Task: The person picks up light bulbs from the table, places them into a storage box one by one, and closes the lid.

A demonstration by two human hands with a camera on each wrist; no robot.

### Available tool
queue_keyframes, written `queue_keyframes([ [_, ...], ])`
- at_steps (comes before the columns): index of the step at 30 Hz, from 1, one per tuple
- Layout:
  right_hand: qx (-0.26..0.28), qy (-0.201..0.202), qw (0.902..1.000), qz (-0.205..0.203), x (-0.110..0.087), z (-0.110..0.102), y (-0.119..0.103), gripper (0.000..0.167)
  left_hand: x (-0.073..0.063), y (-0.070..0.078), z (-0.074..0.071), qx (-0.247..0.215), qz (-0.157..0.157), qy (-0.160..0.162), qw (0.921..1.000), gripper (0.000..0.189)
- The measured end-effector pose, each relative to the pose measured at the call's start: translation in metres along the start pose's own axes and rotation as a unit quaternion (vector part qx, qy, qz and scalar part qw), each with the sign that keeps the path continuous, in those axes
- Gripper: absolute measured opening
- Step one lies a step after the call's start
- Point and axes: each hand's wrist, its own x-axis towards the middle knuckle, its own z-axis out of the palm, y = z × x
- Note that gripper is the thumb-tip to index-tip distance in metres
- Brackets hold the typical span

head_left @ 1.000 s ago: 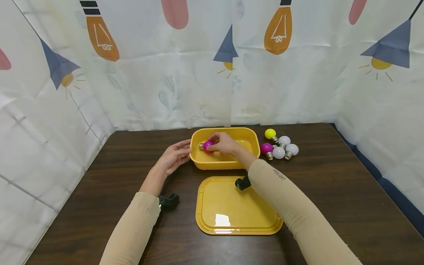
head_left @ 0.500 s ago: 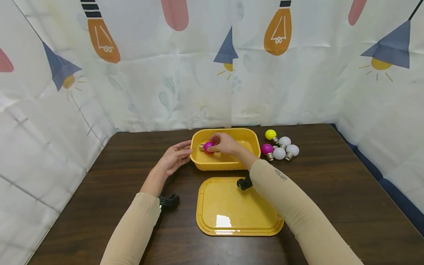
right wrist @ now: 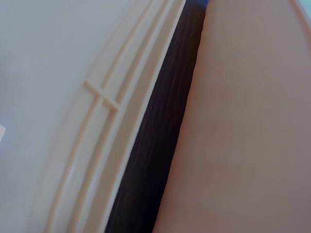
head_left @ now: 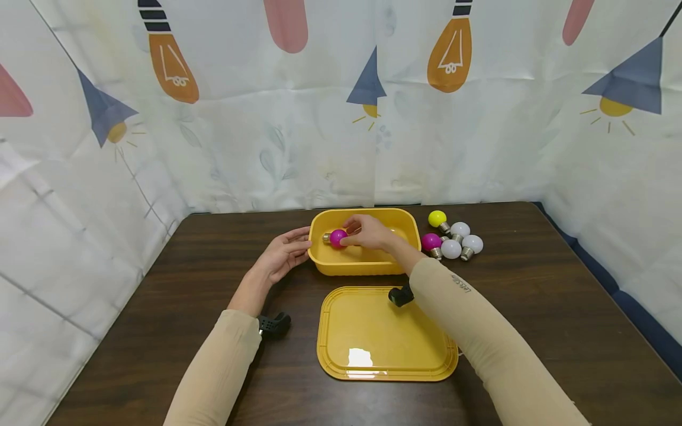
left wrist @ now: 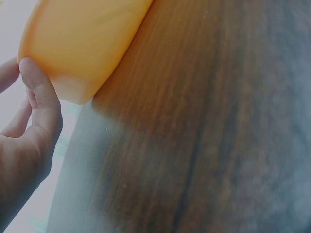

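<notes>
In the head view, my right hand reaches into a yellow plastic bin and pinches a magenta light bulb between thumb and fingers. The bulb lies on its side, its metal screw base toward the left. My left hand touches the bin's left end with fairly straight fingers. In the left wrist view, the left hand's fingertips are at the rim of the bin. The right wrist view shows a lid edge and a sleeve; the right hand is outside that view.
Several bulbs lie right of the bin: a yellow bulb, a magenta bulb and white bulbs. A flat yellow lid lies in front of the bin on the dark wooden table. A printed curtain stands behind.
The whole head view has shifted slightly down and to the right. Both hands keep their places at the bin, and the magenta bulb stays in the right hand's fingers.
</notes>
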Motion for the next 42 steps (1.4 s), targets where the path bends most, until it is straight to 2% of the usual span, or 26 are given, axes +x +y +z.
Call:
queue_keyframes([
  [9,0.004,-0.011,0.9999,-0.003,-0.009,-0.01,-0.004,0.049,0.0,-0.001,0.001,0.003,-0.003,0.002,1.0,0.058],
  [15,-0.016,0.002,0.9998,-0.01,-0.015,-0.017,-0.007,0.05,0.0,-0.001,0.0,0.007,0.0,0.001,1.0,0.058],
  [25,-0.017,0.005,0.9997,-0.015,-0.028,-0.032,-0.007,0.05,0.0,0.0,0.0,0.006,0.001,0.001,1.0,0.057],
  [42,0.012,-0.002,0.9991,-0.041,-0.044,-0.061,-0.002,0.047,0.0,-0.001,0.0,0.003,0.004,0.003,1.0,0.058],
])
